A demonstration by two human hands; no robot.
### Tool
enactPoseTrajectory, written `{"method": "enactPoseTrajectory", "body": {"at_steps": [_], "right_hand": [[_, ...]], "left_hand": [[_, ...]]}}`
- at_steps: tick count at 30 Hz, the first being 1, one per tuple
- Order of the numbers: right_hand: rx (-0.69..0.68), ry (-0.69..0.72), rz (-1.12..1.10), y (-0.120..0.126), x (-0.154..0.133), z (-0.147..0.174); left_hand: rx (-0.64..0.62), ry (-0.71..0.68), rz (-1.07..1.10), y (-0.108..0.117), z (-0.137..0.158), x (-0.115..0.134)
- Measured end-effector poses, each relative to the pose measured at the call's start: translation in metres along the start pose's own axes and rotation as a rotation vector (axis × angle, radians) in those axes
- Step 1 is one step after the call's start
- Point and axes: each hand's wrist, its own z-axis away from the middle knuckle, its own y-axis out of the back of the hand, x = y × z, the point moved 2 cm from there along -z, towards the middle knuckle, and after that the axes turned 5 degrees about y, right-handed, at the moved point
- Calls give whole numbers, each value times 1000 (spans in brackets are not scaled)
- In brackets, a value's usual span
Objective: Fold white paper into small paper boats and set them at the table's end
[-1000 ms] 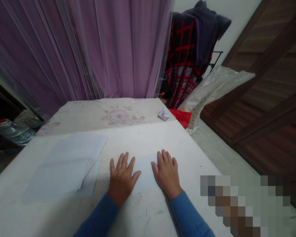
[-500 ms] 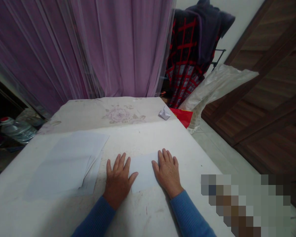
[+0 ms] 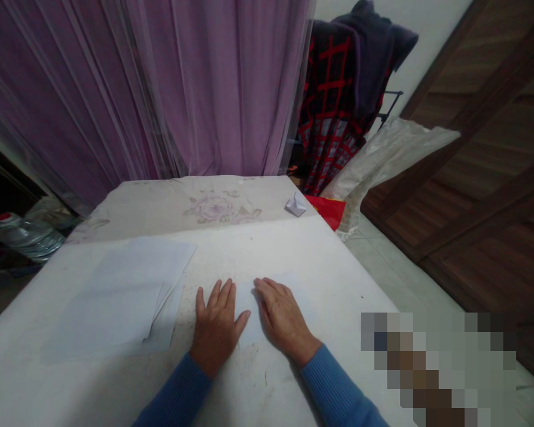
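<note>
White table [image 3: 293, 249], paper sheet [image 3: 302, 293] under both hands' flat fingers [image 3: 267, 287]

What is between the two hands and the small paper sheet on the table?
Nothing visible. The left hand and the right hand both lie flat directly on the small paper sheet; no other thing is between them.

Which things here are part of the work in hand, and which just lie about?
In hand: left hand, right hand, both flat on the small paper sheet.
Lying about: paper stack, folded paper figure, water bottle, red bag.
</note>
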Motion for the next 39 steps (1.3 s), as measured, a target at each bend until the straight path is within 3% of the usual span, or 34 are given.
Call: {"method": "enactPoseTrajectory", "body": {"at_steps": [7,28,33,39], "right_hand": [[-19,2,-17,-10,-5,1],[6,-313,253,3,17,9],[25,-402,321,7,29,11],[29,-395,330,8,32,12]], "left_hand": [[7,-10,17,-6,1,-3],[3,-21,10,-4,0,-4],[38,-42,19,-6,0,-7],[133,-60,39,-5,-5,-6]]}}
